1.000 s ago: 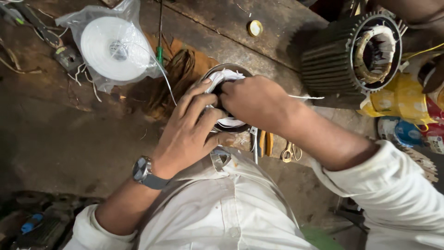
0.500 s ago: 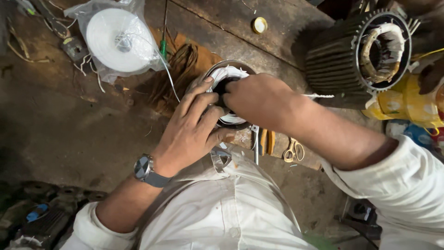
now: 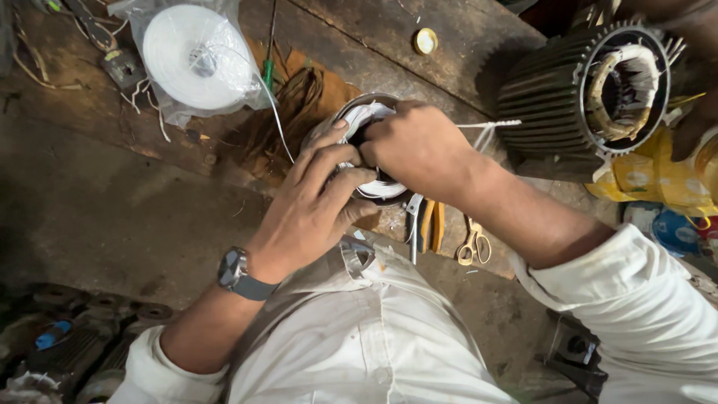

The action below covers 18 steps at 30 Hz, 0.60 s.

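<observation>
White-taped windings fill the small round metal motor stator [image 3: 372, 153], which sits on the worn wooden counter [image 3: 464, 45] under both our hands. Our left hand [image 3: 314, 206] cups its near rim with fingers spread; our right hand [image 3: 419, 146] is closed, pinching white cord [image 3: 490, 124] at the bore. A white tape spool in a clear bag [image 3: 196, 56] lies nearby, left. Yellow-handled scissors [image 3: 473, 243] lie just beside the stator.
</observation>
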### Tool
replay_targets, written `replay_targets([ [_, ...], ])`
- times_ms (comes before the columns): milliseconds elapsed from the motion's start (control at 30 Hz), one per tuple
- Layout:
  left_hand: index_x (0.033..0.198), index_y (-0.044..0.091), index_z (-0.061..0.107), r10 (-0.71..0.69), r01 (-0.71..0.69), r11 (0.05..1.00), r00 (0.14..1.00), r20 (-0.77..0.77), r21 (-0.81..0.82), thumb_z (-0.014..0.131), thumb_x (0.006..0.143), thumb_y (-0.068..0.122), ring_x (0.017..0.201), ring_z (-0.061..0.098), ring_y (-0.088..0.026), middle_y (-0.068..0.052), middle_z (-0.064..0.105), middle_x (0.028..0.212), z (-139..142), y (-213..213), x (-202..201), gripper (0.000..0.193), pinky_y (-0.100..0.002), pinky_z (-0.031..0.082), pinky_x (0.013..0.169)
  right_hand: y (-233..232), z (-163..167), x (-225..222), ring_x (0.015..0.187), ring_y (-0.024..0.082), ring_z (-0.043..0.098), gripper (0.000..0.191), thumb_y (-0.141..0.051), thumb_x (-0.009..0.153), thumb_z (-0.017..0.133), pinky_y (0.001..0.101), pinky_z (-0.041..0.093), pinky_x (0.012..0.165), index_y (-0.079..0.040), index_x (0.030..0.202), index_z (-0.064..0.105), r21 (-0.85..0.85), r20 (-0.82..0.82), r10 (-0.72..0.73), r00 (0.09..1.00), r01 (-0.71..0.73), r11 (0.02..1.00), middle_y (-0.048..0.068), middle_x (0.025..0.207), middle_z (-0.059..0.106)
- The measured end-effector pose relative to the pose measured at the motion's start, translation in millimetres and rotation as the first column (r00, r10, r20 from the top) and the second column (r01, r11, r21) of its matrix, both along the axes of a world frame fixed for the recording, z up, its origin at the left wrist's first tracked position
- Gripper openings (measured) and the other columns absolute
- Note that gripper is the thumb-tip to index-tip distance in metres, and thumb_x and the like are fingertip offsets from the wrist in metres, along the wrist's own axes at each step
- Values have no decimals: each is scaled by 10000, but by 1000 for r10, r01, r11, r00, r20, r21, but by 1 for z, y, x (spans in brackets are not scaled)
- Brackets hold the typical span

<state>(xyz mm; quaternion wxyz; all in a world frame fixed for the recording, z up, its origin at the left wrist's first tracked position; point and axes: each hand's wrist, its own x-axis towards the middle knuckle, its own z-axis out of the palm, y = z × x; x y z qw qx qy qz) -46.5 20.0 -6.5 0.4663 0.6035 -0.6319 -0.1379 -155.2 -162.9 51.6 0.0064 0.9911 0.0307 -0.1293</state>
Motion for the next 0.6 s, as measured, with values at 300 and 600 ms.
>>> replay_targets([
  [300, 1188, 102, 714, 46, -85, 993, 925, 378, 87, 697, 917, 188, 1373, 491, -356, -124, 587, 1277, 40, 1, -10, 284, -458, 482, 1056, -11, 1, 2, 724, 323, 737, 69, -149, 786, 677, 442, 572, 602, -149, 751, 737, 32, -148, -23, 989, 28, 999, 103, 781, 737],
  [600, 841, 135, 683, 1, -81, 994, 678, 735, 74, 666, 779, 174, 916, 607, -198, -13, 618, 919, 66, -29, -30, 75, -333, 518, 768, -8, 5, -31, 803, 249, 713, 30, -152, 747, 672, 381, 551, 756, -128, 758, 687, 20, 58, -15, 998, 14, 1000, 35, 800, 721],
])
